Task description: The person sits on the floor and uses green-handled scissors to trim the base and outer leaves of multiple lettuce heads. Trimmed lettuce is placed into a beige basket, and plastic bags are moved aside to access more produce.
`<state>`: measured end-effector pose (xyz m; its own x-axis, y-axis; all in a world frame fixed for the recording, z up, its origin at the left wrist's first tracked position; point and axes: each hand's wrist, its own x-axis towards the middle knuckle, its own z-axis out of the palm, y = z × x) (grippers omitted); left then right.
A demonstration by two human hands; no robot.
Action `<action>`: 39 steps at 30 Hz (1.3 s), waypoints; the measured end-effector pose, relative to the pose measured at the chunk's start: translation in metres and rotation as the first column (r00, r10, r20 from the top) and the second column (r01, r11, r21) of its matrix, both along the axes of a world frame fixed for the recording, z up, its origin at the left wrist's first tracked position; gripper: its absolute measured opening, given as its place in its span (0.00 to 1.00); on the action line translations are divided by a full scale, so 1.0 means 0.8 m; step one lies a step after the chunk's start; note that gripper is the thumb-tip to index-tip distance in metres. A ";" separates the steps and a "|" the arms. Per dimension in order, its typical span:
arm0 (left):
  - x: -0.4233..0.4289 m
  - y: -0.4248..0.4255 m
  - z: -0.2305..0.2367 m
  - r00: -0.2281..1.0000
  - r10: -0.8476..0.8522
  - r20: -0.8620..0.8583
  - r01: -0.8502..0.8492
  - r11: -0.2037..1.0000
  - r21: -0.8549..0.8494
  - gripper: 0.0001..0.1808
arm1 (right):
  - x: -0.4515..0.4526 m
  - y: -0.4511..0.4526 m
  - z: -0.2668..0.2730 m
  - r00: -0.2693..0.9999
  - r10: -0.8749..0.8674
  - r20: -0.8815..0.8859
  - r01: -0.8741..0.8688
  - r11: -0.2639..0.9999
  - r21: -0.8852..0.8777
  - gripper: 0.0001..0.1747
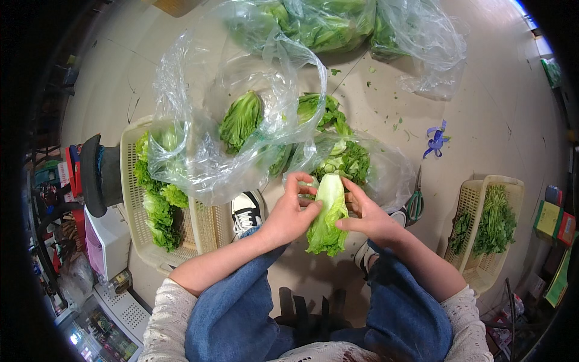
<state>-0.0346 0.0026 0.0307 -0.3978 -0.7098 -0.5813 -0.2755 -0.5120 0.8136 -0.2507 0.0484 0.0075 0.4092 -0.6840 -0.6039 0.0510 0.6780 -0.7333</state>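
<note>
Between my knees I hold a head of lettuce (pixel 329 212), its pale stem end pointing away from me and its frilly leaf tips towards me. My left hand (pixel 294 210) grips its left side, thumb on the leaves. On the other side my right hand (pixel 365 210) holds it with thumb and fingers. Just beyond lies a clear plastic bag (pixel 391 176) with loose lettuce leaves (pixel 350 160) on it. Another large open plastic bag (pixel 203 158) spreads to the left, a whole lettuce (pixel 242 120) showing in it.
A cream plastic basket (pixel 131 212) at left holds lettuces (pixel 158 217). Smaller baskets (pixel 479 217) at right hold leafy greens (pixel 495 221). Green-handled scissors (pixel 415 203) lie by my right shoe, purple ties (pixel 436 140) beyond. Full bags of lettuce (pixel 330 34) stand at the far side.
</note>
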 end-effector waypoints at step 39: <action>-0.004 -0.009 -0.006 0.753 0.465 -0.465 0.004 0.704 0.710 0.37 | 0.030 0.002 0.019 0.890 -0.426 0.162 0.409 0.904 0.126 0.42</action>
<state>-0.0379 -0.0046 0.0255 -0.6847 -0.3726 -0.6263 0.3258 -0.9253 0.1944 -0.2271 0.0499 0.0226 0.2051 -0.7644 -0.6112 0.4696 0.6248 -0.6238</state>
